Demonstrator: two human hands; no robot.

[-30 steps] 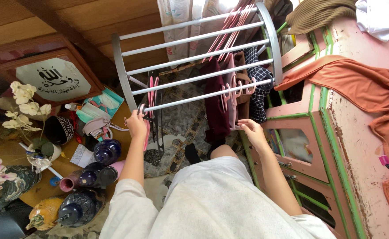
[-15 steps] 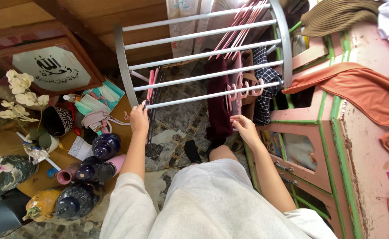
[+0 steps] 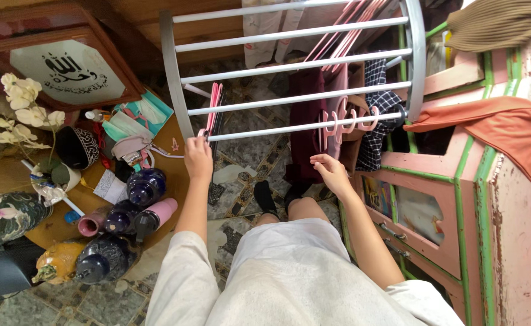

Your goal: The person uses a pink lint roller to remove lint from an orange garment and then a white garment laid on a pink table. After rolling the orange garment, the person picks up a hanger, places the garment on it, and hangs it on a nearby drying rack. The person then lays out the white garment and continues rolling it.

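Observation:
A grey metal drying rack point(image 3: 289, 36) with several bars stands in front of me. My left hand point(image 3: 199, 158) reaches up to the left end of the nearest bar, its fingers closed on the hook of a pink hanger point(image 3: 214, 104) hanging there. My right hand point(image 3: 332, 172) hovers just under the same bar with its fingers apart and holds nothing. It is beside a dark maroon garment point(image 3: 306, 118). A bunch of pink hanger hooks point(image 3: 347, 122) sits on the bar just above it. A black-and-white checked garment point(image 3: 377, 121) hangs further right.
A pink cabinet with green trim point(image 3: 458, 199) stands at the right, with an orange cloth point(image 3: 507, 133) draped over it. At the left, a low wooden table point(image 3: 175, 169) holds dark bottles point(image 3: 146, 186), artificial flowers point(image 3: 24, 115), face masks and a framed picture point(image 3: 66, 72). The floor is patterned tile.
My left hand has risen to the end of the nearest bar with the pink hanger. My right hand has shifted slightly left under the bar. The view has tilted down.

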